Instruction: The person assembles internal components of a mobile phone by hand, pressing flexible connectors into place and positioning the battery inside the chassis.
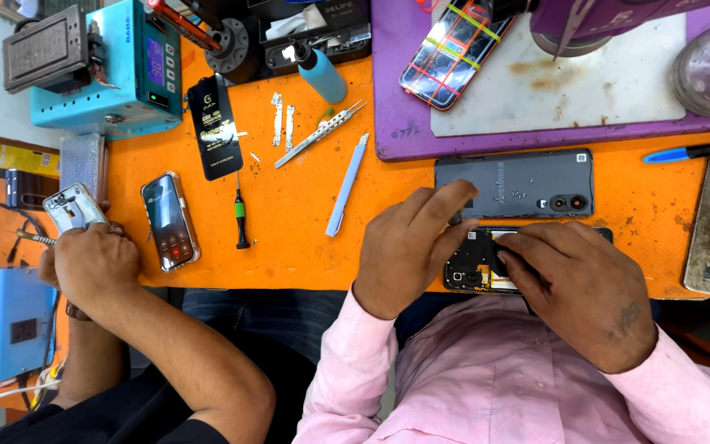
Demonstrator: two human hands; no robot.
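Resting on the opened phone (474,267) at the orange desk (289,222) edge, both hands grip nothing: left hand (408,247) fingers extended, right hand (573,279) fingertips pressing down.

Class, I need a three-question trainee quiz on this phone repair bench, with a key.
1. True or false: the right hand rests on the opened phone.
2. Which lies just beyond the opened phone? A) the grey back cover B) a red mug C) a laptop
3. Fill in: the left hand reaches its fingers over the back cover's near ____ corner.

Key: 1 true; 2 A; 3 left. A co-worker's hand at far left holds another phone, and a green screwdriver lies on the orange mat.
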